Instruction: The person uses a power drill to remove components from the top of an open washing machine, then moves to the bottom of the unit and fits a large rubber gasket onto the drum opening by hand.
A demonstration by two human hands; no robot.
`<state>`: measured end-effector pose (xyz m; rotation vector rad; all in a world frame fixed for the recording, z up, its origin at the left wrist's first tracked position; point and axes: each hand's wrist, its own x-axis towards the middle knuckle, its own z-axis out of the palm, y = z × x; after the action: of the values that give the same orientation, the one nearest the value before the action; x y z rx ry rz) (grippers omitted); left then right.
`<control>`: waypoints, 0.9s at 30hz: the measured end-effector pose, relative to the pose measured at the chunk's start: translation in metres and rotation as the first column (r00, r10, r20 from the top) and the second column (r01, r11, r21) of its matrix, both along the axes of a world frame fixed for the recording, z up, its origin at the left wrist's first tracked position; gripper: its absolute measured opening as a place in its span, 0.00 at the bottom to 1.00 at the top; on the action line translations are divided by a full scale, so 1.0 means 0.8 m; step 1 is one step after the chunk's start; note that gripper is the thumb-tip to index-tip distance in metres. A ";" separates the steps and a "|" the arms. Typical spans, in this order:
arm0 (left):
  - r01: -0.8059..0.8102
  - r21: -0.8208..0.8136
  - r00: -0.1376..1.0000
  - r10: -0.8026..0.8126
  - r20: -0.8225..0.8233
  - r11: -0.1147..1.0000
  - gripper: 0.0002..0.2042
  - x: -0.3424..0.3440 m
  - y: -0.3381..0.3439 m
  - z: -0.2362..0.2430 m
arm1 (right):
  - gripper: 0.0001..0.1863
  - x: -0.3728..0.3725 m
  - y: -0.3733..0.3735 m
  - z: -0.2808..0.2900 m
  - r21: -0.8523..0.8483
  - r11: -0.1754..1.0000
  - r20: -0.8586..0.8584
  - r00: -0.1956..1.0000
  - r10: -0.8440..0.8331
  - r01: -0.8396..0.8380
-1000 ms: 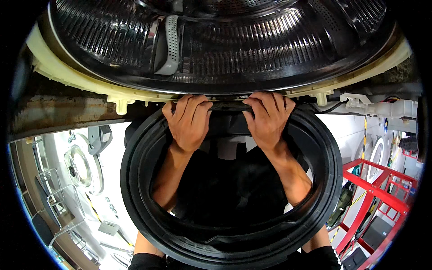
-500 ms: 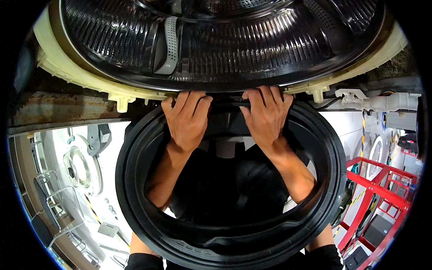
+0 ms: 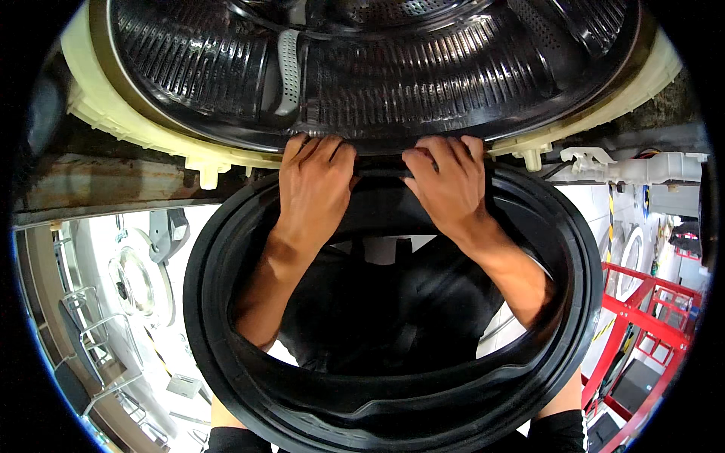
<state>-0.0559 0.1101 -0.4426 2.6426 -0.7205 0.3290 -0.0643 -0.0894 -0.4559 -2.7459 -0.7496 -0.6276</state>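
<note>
A big black rubber door gasket [image 3: 574, 302] rings both of my forearms, which pass through its middle. My left hand [image 3: 316, 185] and my right hand [image 3: 447, 185] lie side by side, palms down, fingers curled over the gasket's far lip where it meets the front rim of a washing machine tub. The cream plastic tub rim [image 3: 136, 124] curves across the upper part of the view. Inside it is the ribbed, perforated steel drum [image 3: 423, 68] with a grey paddle [image 3: 288, 72].
A rusty brown metal ledge [image 3: 98, 185] runs under the tub at left. Below left stand white machine parts and wire racks [image 3: 91, 332]. A red metal frame [image 3: 642, 332] is at lower right, white fittings [image 3: 642, 166] at right.
The view has shifted closer to the tub. Both hands have slid a little up along the gasket's far lip, still pressed to the tub rim.
</note>
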 end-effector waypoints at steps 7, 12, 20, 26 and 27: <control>-0.029 -0.075 0.993 0.020 -0.117 0.997 0.22 0.006 0.001 0.006 | 0.08 0.005 -0.018 0.004 0.015 0.979 0.061 0.978 0.200 -0.201; -0.003 -0.012 0.997 0.002 -0.077 1.000 0.21 0.010 0.002 0.006 | 0.09 0.010 -0.018 -0.008 -0.025 0.953 0.075 0.950 0.302 -0.301; 0.119 0.071 0.993 -0.120 0.014 0.990 0.22 0.014 0.017 -0.003 | 0.10 0.011 -0.011 -0.003 -0.016 0.964 -0.055 0.963 0.264 -0.265; 0.270 0.069 0.953 -0.276 0.124 0.960 0.19 0.017 0.020 -0.008 | 0.11 0.017 -0.015 -0.001 0.036 0.955 -0.102 0.950 0.297 -0.294; 0.243 0.083 0.964 -0.250 0.089 0.966 0.19 0.017 0.019 -0.008 | 0.11 0.018 -0.015 -0.002 0.041 0.953 -0.106 0.947 0.303 -0.300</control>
<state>-0.0425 0.1251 -0.4491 2.5768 -1.1013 0.3714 -0.0502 -0.1017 -0.4577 -2.5430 -1.0977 -0.4111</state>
